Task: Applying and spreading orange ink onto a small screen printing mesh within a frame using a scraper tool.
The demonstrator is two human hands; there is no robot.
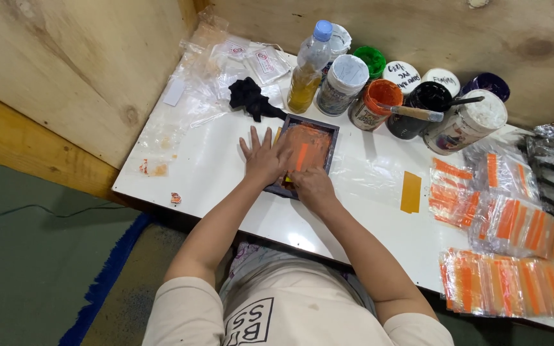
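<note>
A white bench (226, 192) stands in a corner walled with plywood, with green floor and a blue-edged mat below it. Near its middle lies a small dark-framed printing screen (318, 138), its mesh smeared orange. The left hand (265, 159) lies flat, fingers spread wide, palm down on the left edge of the frame and on the bench beside it; its grip is open and closed on nothing. The right hand (312, 186) sits at the near edge of the frame, fingers curled together over something small and yellowish that is mostly hidden; whether the grip is clamped on it cannot be told.

Behind the screen stand a plastic bottle of yellow liquid (308, 70) and a row of paint jars, among them an open orange jar (374, 102) with a wooden-handled tool (415, 113) across it. A black rag (251, 97) lies just left of the screen's far corner. To the right, a yellow strip (411, 191) rests on clear film, and beyond it lie stacks of clear bags with orange stripes (514, 282).
</note>
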